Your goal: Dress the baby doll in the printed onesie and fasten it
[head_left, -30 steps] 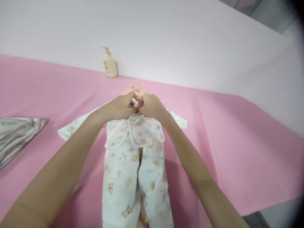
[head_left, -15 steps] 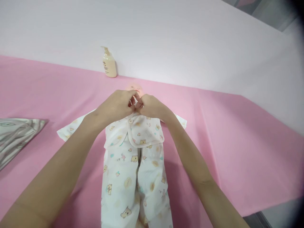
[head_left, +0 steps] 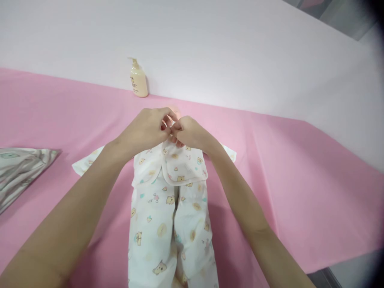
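A doll [head_left: 175, 111] lies on its back, dressed in a white bear-print baby shirt [head_left: 184, 168] and matching trousers [head_left: 153, 236]. At the shirt's neckline my left hand [head_left: 148, 127] is closed in a pinch, thumb and forefinger together. My right hand [head_left: 192, 133] meets it there, its fingers curled and pinching the same upper part of the front. Both sets of fingertips touch or nearly touch. The exact bit of fabric between them is hidden, and the hands cover most of the doll's head. The shirt's sleeves spread out to both sides under my forearms.
A cream pump bottle [head_left: 139, 83] stands behind the doll against the white wall [head_left: 210, 52]. A folded striped cloth [head_left: 24, 174] lies at the left. Everything rests on a pink table cover [head_left: 294, 184], whose edge drops off at the lower right.
Both hands have risen slightly at the neckline and now cover more of the doll's face. More of my right hand's fingers show below the pinch. The clothes lie as before.
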`<state>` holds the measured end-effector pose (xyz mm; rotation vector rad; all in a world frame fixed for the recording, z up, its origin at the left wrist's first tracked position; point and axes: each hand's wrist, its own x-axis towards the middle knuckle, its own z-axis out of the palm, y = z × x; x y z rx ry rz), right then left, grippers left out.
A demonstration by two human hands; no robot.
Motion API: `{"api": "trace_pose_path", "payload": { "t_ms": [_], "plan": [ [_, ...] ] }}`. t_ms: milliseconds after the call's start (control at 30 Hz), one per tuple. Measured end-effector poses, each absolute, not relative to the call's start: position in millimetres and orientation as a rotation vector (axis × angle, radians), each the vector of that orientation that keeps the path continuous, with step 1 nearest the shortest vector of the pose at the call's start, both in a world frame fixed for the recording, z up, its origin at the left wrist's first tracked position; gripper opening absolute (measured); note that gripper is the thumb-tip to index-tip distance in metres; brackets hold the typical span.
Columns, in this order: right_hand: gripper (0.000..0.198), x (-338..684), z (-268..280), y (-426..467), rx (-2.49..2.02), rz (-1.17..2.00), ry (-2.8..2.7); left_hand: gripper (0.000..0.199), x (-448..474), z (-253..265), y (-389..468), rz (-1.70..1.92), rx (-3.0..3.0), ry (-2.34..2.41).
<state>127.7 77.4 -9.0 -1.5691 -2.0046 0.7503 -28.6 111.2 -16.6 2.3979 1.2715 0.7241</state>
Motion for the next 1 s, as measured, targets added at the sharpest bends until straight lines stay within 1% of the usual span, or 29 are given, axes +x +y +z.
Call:
{"api": "trace_pose_path", "payload": {
  "t_ms": [100, 200, 333, 400, 533, 633, 767, 900, 1000],
  "plan": [
    [0.025, 131.2, -6.2, 75.8, -1.549, 0.956, -1.998, 0.038, -31.0, -17.6, 112.7, 0.646, 2.356, 1.269],
    [0.023, 133.7, -1.4, 71.4, -1.621, 0.923, -2.109, 0.039, -33.4, -16.8, 111.0, 0.399, 2.319, 1.311],
    [0.019, 132.8, 2.2, 64.8, -1.624, 0.939, -2.261, 0.029, -35.2, -13.7, 107.6, 0.177, 2.273, 1.324],
    [0.019, 131.1, 1.2, 63.4, -1.576, 0.955, -2.327, 0.027, -37.3, -12.8, 108.3, 0.143, 2.265, 1.261],
    [0.026, 127.3, -1.4, 63.1, -1.589, 0.879, -2.399, 0.035, -44.5, -11.9, 111.9, 0.073, 2.265, 1.165],
    [0.022, 124.6, -1.0, 62.6, -1.574, 0.846, -2.391, 0.035, -48.8, -11.8, 111.9, 0.018, 2.294, 1.155],
    [0.015, 122.2, -1.4, 62.7, -1.559, 0.795, -2.361, 0.027, -50.3, -11.9, 108.8, 0.061, 2.3, 1.256],
    [0.015, 123.0, -6.2, 66.3, -1.489, 0.952, -2.359, 0.015, -52.3, -9.1, 108.5, 0.039, 2.311, 1.133],
    [0.012, 123.6, -9.5, 69.6, -1.457, 1.017, -2.314, 0.01, -54.3, -5.2, 108.3, 0.037, 2.263, 1.093]
  ]
}}
